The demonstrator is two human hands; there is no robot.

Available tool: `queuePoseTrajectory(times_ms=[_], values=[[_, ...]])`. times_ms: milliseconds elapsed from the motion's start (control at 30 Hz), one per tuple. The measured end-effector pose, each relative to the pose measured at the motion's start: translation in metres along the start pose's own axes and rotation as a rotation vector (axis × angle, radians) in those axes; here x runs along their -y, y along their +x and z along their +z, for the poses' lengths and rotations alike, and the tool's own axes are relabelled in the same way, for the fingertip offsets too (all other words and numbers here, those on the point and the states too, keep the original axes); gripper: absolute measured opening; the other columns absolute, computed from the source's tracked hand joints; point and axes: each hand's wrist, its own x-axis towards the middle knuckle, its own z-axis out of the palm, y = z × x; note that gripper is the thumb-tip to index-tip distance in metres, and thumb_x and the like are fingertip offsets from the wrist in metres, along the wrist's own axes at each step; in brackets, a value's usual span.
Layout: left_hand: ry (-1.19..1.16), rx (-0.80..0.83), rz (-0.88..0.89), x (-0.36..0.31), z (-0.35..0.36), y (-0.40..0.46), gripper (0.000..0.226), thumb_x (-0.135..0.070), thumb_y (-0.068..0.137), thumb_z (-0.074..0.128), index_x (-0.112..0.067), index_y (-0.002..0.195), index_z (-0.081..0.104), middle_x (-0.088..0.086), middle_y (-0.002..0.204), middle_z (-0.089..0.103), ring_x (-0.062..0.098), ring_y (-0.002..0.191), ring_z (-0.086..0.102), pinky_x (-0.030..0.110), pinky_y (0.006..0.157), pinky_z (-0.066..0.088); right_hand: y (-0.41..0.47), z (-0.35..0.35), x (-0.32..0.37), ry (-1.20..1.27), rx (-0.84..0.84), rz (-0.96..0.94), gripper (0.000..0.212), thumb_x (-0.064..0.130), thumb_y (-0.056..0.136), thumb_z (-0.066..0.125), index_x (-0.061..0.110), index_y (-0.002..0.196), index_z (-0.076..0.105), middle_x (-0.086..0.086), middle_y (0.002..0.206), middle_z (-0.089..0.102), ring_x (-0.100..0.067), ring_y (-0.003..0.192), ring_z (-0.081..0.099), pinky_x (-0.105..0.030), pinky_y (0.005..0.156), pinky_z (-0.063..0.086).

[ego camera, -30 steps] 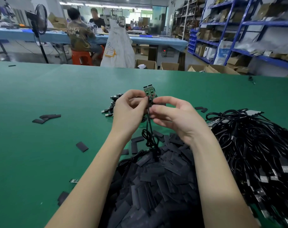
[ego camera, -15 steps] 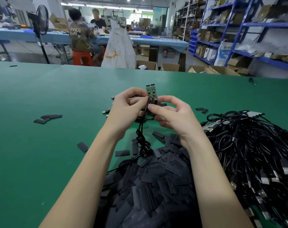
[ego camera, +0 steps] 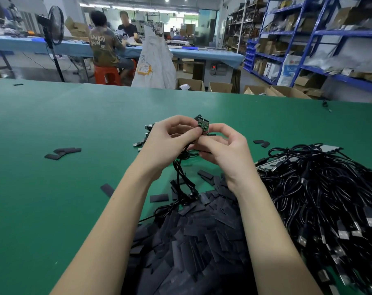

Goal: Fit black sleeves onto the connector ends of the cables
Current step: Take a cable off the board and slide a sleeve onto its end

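Both hands meet above the green table (ego camera: pixel 53 199). My left hand (ego camera: pixel 166 141) pinches two small green circuit-board connector ends (ego camera: pixel 203 125) that stick up above the fingers. Just below the boards, my right hand (ego camera: pixel 223 150) pinches the same cable ends with thumb and forefinger. Their black cables (ego camera: pixel 182 177) hang down in loops to the table. A heap of flat black sleeves (ego camera: pixel 198 241) lies between my forearms. Whether a sleeve sits between my fingers is hidden.
A big tangle of black cables with USB plugs (ego camera: pixel 325 205) fills the right side. Finished cables (ego camera: pixel 145 135) lie behind my left hand. Loose sleeves (ego camera: pixel 62 152) are scattered at the left. Two people sit at a far blue bench (ego camera: pixel 202 53).
Both hands drifted slightly away from me with the cable ends, and the dangling cables lifted a little off the sleeve heap. The grip looks unchanged.
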Motion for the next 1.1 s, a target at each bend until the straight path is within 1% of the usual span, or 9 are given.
queuePoseTrajectory(times_ms=[200,333,467,600,633,700,833,1000,1100], values=[[0.12,-0.012,0.137,-0.001,-0.001,0.001,0.002,-0.016,0.092,0.073,-0.017,0.093,0.072,-0.007,0.08,0.073,0.001,0.072,0.066,0.012,0.063,0.049,0.002,0.003,-0.001,0.092,-0.008,0.008,0.013,0.003,0.09,0.07,0.013,0.094,0.062,-0.005,0.074,0.075,-0.016,0.069,0.074,-0.024,0.065,0.059],[0.184,-0.06,0.175,0.002,-0.001,0.003,0.005,-0.019,0.092,0.074,-0.02,0.09,0.071,-0.014,0.074,0.067,-0.004,0.069,0.06,0.009,0.064,0.045,0.003,0.004,0.0,0.039,-0.022,-0.002,0.012,0.003,0.091,0.064,0.015,0.093,0.063,0.004,0.062,0.066,-0.009,0.055,0.063,-0.022,0.058,0.055],[0.224,-0.068,0.157,0.005,0.0,0.005,0.004,-0.019,0.094,0.071,-0.015,0.095,0.07,-0.005,0.082,0.068,0.007,0.075,0.062,0.029,0.073,0.055,0.005,0.002,-0.001,-0.018,-0.072,-0.014,0.012,0.007,0.09,0.065,0.019,0.088,0.067,0.009,0.06,0.064,-0.005,0.054,0.056,-0.024,0.064,0.05],[0.201,-0.062,0.133,0.003,-0.003,0.003,0.003,-0.023,0.095,0.07,-0.021,0.093,0.068,-0.004,0.083,0.068,0.006,0.069,0.061,0.012,0.045,0.044,0.005,-0.002,-0.003,-0.072,-0.093,-0.088,0.005,0.02,0.09,0.075,0.021,0.086,0.072,0.018,0.062,0.065,0.003,0.058,0.057,-0.023,0.067,0.049],[0.174,-0.049,0.108,0.004,-0.004,0.003,0.004,-0.023,0.095,0.07,-0.022,0.092,0.067,-0.004,0.083,0.068,0.005,0.068,0.061,0.011,0.043,0.043,0.005,-0.002,-0.003,-0.079,-0.097,-0.106,0.006,0.021,0.09,0.076,0.021,0.085,0.072,0.018,0.062,0.065,0.003,0.057,0.057,-0.022,0.066,0.049],[0.089,-0.023,0.051,0.004,-0.002,0.003,0.005,-0.022,0.095,0.07,-0.022,0.091,0.067,-0.004,0.084,0.069,0.006,0.07,0.063,0.012,0.053,0.049,0.005,-0.003,-0.002,-0.072,-0.1,-0.119,0.007,0.018,0.089,0.077,0.02,0.085,0.072,0.016,0.061,0.066,0.003,0.054,0.056,-0.02,0.063,0.046],[-0.176,-0.021,-0.03,0.006,0.003,0.005,0.004,-0.022,0.095,0.07,-0.019,0.092,0.07,-0.009,0.077,0.067,0.008,0.077,0.064,0.026,0.084,0.059,0.005,-0.006,-0.001,-0.045,-0.089,-0.064,0.008,0.019,0.088,0.078,0.02,0.083,0.072,0.013,0.064,0.066,-0.002,0.052,0.05,-0.022,0.061,0.044],[-0.207,-0.045,-0.021,0.01,0.01,0.005,0.006,-0.014,0.094,0.07,-0.016,0.089,0.071,0.0,0.08,0.069,0.014,0.076,0.062,0.024,0.078,0.055,0.007,-0.008,-0.002,0.005,-0.071,-0.008,0.01,0.021,0.088,0.078,0.018,0.096,0.073,0.009,0.076,0.074,-0.005,0.067,0.065,-0.022,0.067,0.052],[-0.225,-0.023,-0.037,0.011,0.01,0.005,0.003,-0.012,0.094,0.07,-0.013,0.091,0.071,0.006,0.087,0.07,0.017,0.083,0.063,0.029,0.085,0.055,0.007,-0.007,-0.003,0.087,-0.07,0.041,0.012,0.018,0.085,0.08,0.016,0.096,0.075,0.003,0.086,0.076,-0.007,0.073,0.068,-0.022,0.07,0.054]])
